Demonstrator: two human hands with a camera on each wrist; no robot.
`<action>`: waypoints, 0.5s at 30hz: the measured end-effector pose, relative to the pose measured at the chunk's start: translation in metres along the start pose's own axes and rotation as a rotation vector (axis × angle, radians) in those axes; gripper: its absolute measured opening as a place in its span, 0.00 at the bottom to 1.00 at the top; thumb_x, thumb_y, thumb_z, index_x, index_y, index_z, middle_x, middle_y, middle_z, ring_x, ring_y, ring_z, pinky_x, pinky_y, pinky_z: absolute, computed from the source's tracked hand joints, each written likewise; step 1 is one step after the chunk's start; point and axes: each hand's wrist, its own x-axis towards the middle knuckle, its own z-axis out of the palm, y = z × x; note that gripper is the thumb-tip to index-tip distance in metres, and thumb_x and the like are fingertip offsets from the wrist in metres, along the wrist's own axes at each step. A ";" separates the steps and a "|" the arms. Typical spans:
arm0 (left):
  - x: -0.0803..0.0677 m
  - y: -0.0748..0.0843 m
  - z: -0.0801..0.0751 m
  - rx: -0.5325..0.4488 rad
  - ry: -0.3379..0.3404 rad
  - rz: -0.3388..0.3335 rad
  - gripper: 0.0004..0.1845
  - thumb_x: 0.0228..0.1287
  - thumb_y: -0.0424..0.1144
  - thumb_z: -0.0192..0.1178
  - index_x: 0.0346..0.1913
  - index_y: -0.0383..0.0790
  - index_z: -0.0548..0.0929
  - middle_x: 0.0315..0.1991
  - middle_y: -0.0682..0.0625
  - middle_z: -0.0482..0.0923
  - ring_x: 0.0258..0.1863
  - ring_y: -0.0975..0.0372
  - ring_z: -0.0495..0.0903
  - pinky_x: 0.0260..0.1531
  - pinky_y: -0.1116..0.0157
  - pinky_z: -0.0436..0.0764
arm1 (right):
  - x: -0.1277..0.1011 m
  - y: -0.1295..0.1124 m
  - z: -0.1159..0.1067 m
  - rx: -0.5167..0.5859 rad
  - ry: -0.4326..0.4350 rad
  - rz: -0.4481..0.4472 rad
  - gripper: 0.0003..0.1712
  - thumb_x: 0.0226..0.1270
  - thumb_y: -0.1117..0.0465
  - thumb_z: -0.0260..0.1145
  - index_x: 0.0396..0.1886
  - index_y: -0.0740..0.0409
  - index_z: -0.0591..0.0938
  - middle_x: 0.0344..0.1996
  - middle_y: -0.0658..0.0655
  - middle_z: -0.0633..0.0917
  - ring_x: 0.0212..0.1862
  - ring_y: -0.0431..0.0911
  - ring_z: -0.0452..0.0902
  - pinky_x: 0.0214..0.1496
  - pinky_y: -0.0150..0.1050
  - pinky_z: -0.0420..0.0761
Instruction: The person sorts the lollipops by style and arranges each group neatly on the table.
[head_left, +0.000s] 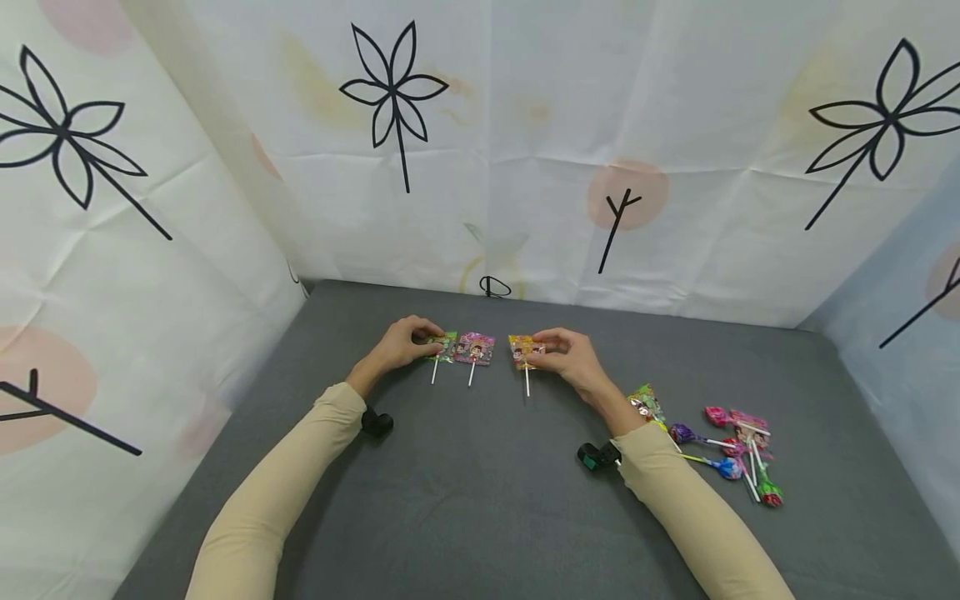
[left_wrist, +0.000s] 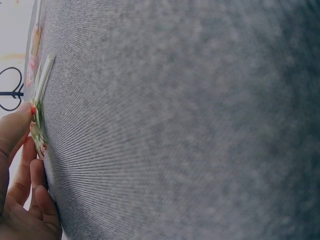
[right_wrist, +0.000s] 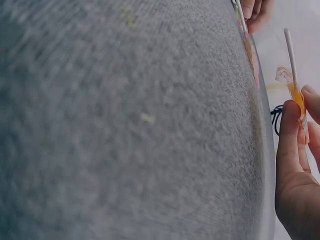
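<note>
Three flat wrapped lollipops lie in a row at the far middle of the grey table (head_left: pixel 480 500). My left hand (head_left: pixel 403 343) pinches the green-wrapped one (head_left: pixel 446 346) at the left; its wrapper edge (left_wrist: pixel 38 117) shows beside my fingers (left_wrist: pixel 20 165) in the left wrist view. The pink one (head_left: pixel 475 348) lies free between my hands. My right hand (head_left: pixel 567 358) pinches the orange-yellow one (head_left: pixel 524 351), its white stick pointing toward me. In the right wrist view that lollipop (right_wrist: pixel 295 92) sits between my thumb and fingers (right_wrist: pixel 290 130).
A pile of several round and flat lollipops (head_left: pixel 723 446) lies on the table at the right, beside my right forearm. White patterned cloth walls (head_left: pixel 480 167) close in the table at the back and both sides.
</note>
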 end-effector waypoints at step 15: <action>-0.001 0.000 -0.002 0.009 -0.004 0.006 0.14 0.68 0.36 0.69 0.53 0.35 0.86 0.51 0.40 0.79 0.53 0.46 0.78 0.54 0.47 0.75 | 0.011 0.001 0.029 -0.099 0.080 0.011 0.21 0.62 0.70 0.76 0.54 0.73 0.82 0.39 0.65 0.86 0.36 0.46 0.80 0.37 0.39 0.80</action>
